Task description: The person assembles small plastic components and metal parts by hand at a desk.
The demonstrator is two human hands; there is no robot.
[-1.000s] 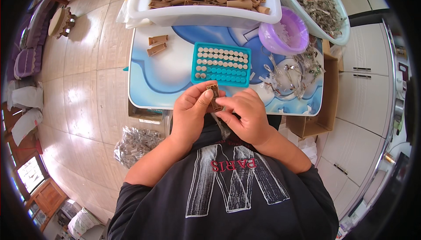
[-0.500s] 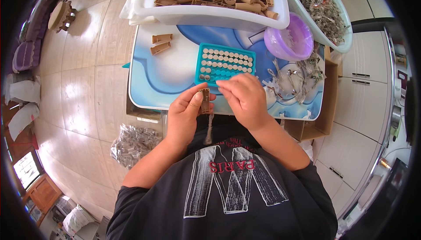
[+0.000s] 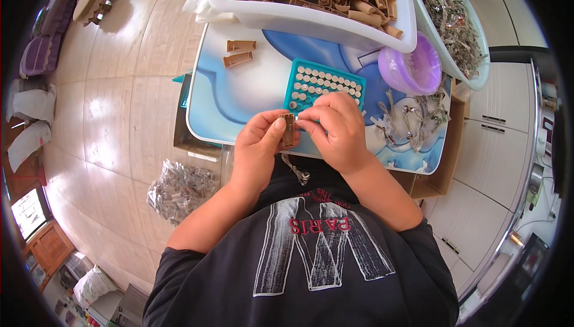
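Note:
Over the table's near edge, my left hand (image 3: 256, 144) is closed round a small brown plastic casing (image 3: 288, 134), held upright with its hollow side showing. A bundle of thin clear-coated wires (image 3: 300, 174) hangs beneath the casing. My right hand (image 3: 338, 128) pinches a tiny silvery piece, seemingly a button cell (image 3: 298, 117), close to the casing's right side. Just beyond the hands lies a teal tray (image 3: 289, 85) with rows of round silver button cells (image 3: 323, 80); my right hand covers its near right part.
Two brown casings (image 3: 240, 46) lie at the table's far left. A white bin (image 3: 317, 25) of casings stands behind, beside a pale green basin (image 3: 439, 43) of wires. A purple bowl (image 3: 391, 76) and loose wire bundles (image 3: 412, 124) are at right. A clear bag (image 3: 182, 192) sits on the floor.
The view has shifted, so the table sits further right. My right fingers have come nearer the casing, with a small silvery piece showing at their tips. The hanging wires have swung right.

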